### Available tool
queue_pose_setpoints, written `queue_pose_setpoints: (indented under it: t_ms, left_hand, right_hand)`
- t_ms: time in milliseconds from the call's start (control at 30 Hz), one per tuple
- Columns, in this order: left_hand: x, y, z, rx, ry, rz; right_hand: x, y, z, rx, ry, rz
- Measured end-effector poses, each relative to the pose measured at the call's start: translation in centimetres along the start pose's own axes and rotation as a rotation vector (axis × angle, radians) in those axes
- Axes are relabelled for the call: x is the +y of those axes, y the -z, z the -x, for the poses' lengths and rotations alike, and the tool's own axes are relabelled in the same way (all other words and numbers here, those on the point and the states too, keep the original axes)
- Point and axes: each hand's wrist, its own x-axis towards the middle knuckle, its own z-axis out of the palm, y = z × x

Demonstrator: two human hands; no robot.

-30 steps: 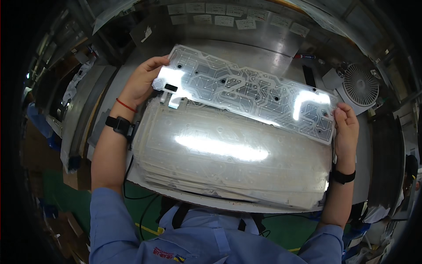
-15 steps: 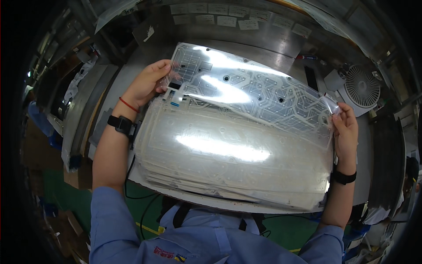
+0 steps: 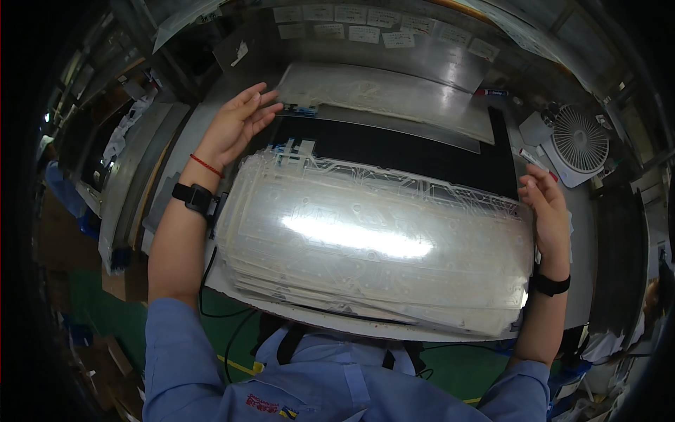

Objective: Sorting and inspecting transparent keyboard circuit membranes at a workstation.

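Surface: grey metal workbench (image 3: 176,151) with a black mat (image 3: 394,151) across its middle; green floor below, cluttered shelving at the person's left, a row of paper labels (image 3: 365,32) on the back wall.

Stack of clear printed film sheets (image 3: 365,239): lies flat on the near bench, spanning the space between both hands, glare across its centre.

Single clear sheet (image 3: 387,95): flat at the far edge of the mat, its left end just beyond the left fingertips.

Left hand (image 3: 235,126): open, fingers (image 3: 256,105) extended and slightly spread, gripping nothing, tips at the single sheet's corner; red cord and black watch on the wrist.

Right hand (image 3: 548,211): fingers loosely curled, lying against the stack's right edge; whether they pinch it cannot be told.

White desk fan (image 3: 576,144): beyond the right fingers. Red-capped marker (image 3: 496,92): farther back.
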Motion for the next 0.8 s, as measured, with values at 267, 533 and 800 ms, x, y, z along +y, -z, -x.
queue_pose_setpoints:
  t_ms: [267, 533, 800]
  left_hand:
    - [0.4, 0.4, 0.2, -0.101, 0.077, -0.082]
    - [1.2, -0.3, 1.1, -0.36, 0.157, -0.068]
    - [0.8, -0.3, 0.7, -0.264, 0.059, -0.195]
  right_hand:
    - [0.4, 0.5, 0.3, -0.239, -0.081, 0.176]
    - [0.3, 0.5, 0.1, 0.011, 0.113, 0.051]
    - [0.0, 0.0, -0.1, 0.105, 0.088, -0.084]
